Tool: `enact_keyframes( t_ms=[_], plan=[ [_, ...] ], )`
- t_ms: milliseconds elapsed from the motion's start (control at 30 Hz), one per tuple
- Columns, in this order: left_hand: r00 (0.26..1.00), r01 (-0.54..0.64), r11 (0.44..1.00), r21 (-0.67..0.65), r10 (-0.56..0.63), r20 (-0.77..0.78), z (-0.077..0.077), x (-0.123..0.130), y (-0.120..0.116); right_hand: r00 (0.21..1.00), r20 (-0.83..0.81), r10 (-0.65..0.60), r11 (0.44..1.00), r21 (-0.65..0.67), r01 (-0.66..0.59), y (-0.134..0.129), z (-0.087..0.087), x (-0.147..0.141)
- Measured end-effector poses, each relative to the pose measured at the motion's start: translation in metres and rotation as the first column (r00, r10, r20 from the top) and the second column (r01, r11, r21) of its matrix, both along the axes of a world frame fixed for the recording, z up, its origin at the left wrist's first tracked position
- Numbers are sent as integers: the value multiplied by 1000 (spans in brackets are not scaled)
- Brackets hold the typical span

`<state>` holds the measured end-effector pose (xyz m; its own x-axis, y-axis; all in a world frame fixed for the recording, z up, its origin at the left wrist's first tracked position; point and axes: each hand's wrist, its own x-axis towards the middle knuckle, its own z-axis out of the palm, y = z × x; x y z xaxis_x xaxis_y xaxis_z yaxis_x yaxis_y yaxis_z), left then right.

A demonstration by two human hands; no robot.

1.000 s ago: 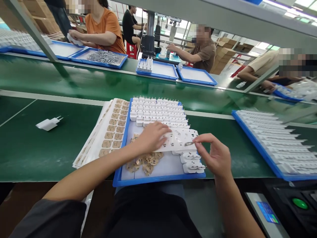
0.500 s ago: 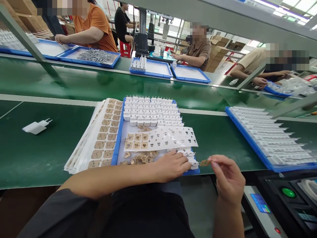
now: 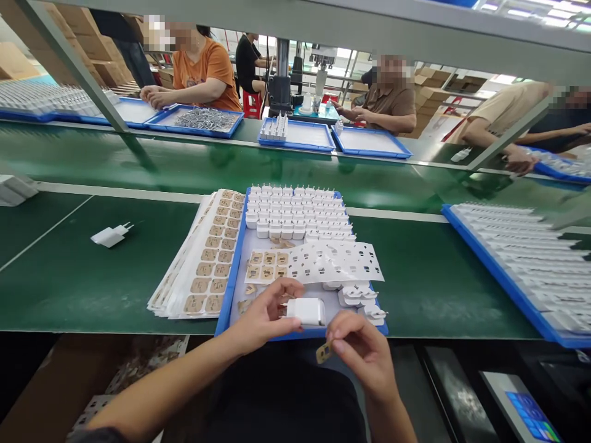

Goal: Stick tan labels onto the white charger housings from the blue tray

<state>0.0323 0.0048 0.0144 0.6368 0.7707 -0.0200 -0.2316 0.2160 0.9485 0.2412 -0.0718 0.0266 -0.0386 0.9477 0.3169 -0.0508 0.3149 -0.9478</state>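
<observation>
My left hand (image 3: 270,312) grips a white plug adapter (image 3: 305,311) by its prong end, over the near edge of a blue tray (image 3: 225,295). Just right of it, my right hand (image 3: 362,351) pinches a small tan sticker (image 3: 324,352) between thumb and fingertips. Rows of white adapters (image 3: 295,212) fill the far part of the tray, and a few more (image 3: 357,295) sit at its near right. Across the tray lies a white sticker sheet (image 3: 335,261), with tan pieces left at its left end.
A stack of sticker sheets (image 3: 203,258) lies left of the tray. One adapter (image 3: 111,235) rests farther left. Another blue tray (image 3: 498,271) of white parts stands at right. Beyond the green bench, people sit near trays, under a slanting metal frame (image 3: 69,64).
My left hand has lifted an adapter from the tray's near right and moved left with it. My right hand has brought the sticker left, close to the adapter. The view has shifted left.
</observation>
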Motion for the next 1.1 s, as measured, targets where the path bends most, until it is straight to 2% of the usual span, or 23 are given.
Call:
enact_keyframes(
  t_ms=[100,200,300,400,533,700,867,933,1033,1100],
  plan=[
    [999,-12,1000,7,12,41,-13,-12,-9,996,-59,73,997,-14,-74,6,1,-19],
    [992,-98,986,136,108,-63,-19,-15,-17,991,-98,89,995,-27,-92,9,1,-30],
    [964,-159,944,289,212,-163,-20,-13,-21,983,-144,113,991,-53,-121,12,-2,-36],
    [937,-182,916,357,272,-220,-21,-9,-24,965,-230,128,990,-34,-139,14,-6,-40],
    [927,-167,910,379,276,-255,-22,-9,-27,948,-288,137,989,-8,-146,15,-9,-42],
    [965,-96,907,409,186,-186,-24,-11,-25,947,-286,144,987,-31,-160,13,-10,-49],
    [934,-175,837,519,308,-181,-32,-13,-17,931,-296,214,970,-50,-238,13,-6,-49],
    [929,-200,803,561,337,-151,-32,-16,-17,951,-253,176,978,-65,-198,16,-2,-44],
    [940,-234,756,611,335,-55,-29,-19,-17,988,-147,38,993,-103,-53,21,5,-37],
    [949,-205,724,659,310,-46,-26,-20,-18,993,-117,-26,990,-139,10,25,7,-38]
  ],
)
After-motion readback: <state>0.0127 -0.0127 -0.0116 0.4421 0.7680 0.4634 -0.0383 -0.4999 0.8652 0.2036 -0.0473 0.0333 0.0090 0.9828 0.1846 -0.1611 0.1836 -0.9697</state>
